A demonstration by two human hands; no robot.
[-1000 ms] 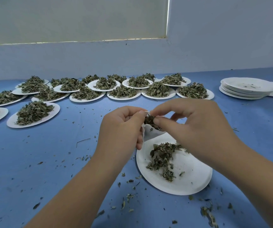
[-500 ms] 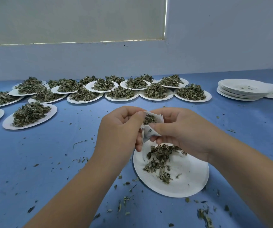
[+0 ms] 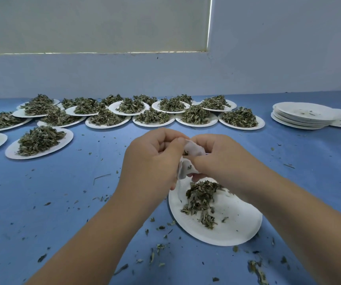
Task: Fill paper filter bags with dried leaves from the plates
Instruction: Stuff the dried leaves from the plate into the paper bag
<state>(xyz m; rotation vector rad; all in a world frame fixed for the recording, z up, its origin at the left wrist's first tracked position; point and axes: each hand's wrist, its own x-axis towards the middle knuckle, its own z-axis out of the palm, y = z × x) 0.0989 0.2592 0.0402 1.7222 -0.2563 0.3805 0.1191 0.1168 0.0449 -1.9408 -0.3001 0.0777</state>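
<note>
Paper filter bag [image 3: 193, 150], pinching it with left hand [image 3: 155, 161] and right hand [image 3: 223, 161] both, just over a half-emptied plate [image 3: 237, 223] of dried leaves [image 3: 200, 198] on the blue counter [image 3: 62, 202].

Plain mid-blue surface [image 3: 42, 202], flecked with dark green crumbs. White near plate [image 3: 237, 229]; dried leaves [image 3: 200, 194] on it dull olive to brown. White filter bag [image 3: 194, 150], dark green specks on it. White stacked plates [image 3: 303, 112], few green specks. Pale blue-grey wall [image 3: 268, 68], unpatterned.
</note>
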